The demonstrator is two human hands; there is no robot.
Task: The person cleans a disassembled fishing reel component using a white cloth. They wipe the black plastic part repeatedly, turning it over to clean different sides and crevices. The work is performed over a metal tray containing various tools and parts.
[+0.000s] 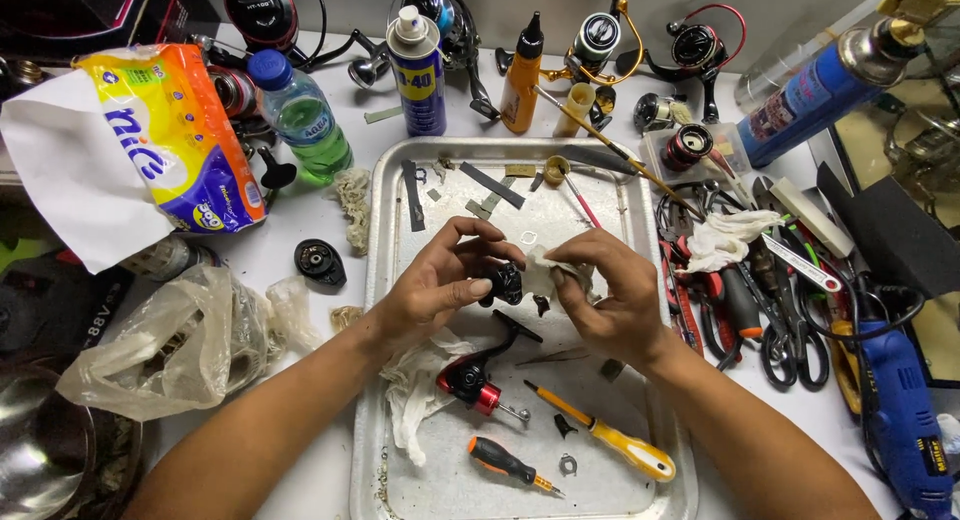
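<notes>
Over a metal tray (380, 230), my left hand (440, 280) grips a small black reel part (505, 283) between thumb and fingers. My right hand (610, 295) presses a crumpled white tissue (545, 275) against that part. Below the hands lies a black and red fishing reel body (475, 375) on a white rag (415, 395). A yellow-handled screwdriver (610, 437) and an orange-handled screwdriver (508, 464) lie at the near end of the tray, with small loose metal parts (568, 465) around them.
A blue spray can (417, 70), green water bottle (303, 115), orange bottle (520, 75) and several reels stand behind the tray. Tissue pack (170, 135) and plastic bag (160, 345) lie left. Pliers, scissors (790, 345) and a blue drill (905, 420) crowd the right.
</notes>
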